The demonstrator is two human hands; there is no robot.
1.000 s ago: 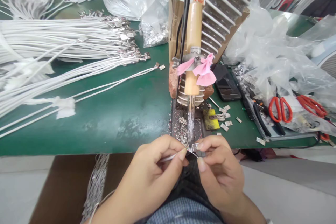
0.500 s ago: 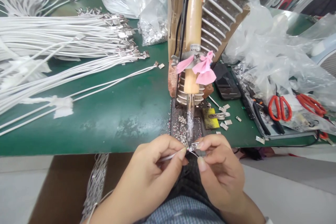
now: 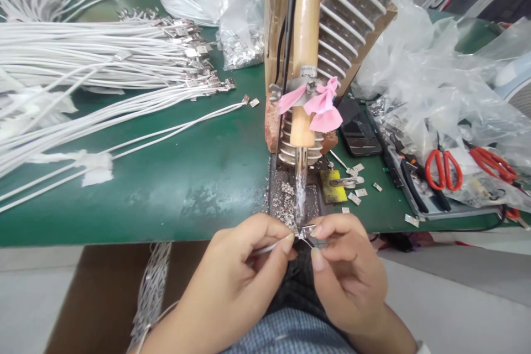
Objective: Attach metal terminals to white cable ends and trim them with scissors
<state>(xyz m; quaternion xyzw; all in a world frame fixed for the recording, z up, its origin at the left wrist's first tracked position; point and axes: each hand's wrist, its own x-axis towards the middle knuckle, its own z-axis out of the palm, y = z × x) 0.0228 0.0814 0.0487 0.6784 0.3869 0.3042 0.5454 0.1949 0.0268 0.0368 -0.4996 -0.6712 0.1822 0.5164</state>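
My left hand (image 3: 244, 271) is closed in a pinch on a thin white cable (image 3: 265, 247). Opposite it, my right hand (image 3: 352, 271) has its index fingertip against a small metal connector (image 3: 307, 229). A thin wire (image 3: 307, 241) slants from the joint to my right thumb tip, where the fingers partly hide it. Directly above both hands, a wooden-handled soldering iron (image 3: 305, 116) points straight down in a holder, a pink ribbon (image 3: 326, 105) tied round it. Its tip meets the cable end and connector, though the exact contact is too small to tell.
White cables with metal ends (image 3: 136, 55) are bundled at the left. Solder crumbs (image 3: 286, 196) lie under the iron, with a yellow sponge (image 3: 333, 186) beside them. Rightward are a phone (image 3: 360, 130), red-handled scissors (image 3: 443, 170), a tool tray (image 3: 460, 213) and plastic bags (image 3: 435, 72).
Both hands keep almost the same place at the iron's tip. The view has shifted very slightly, and the arm visible at the upper right is no longer in view.
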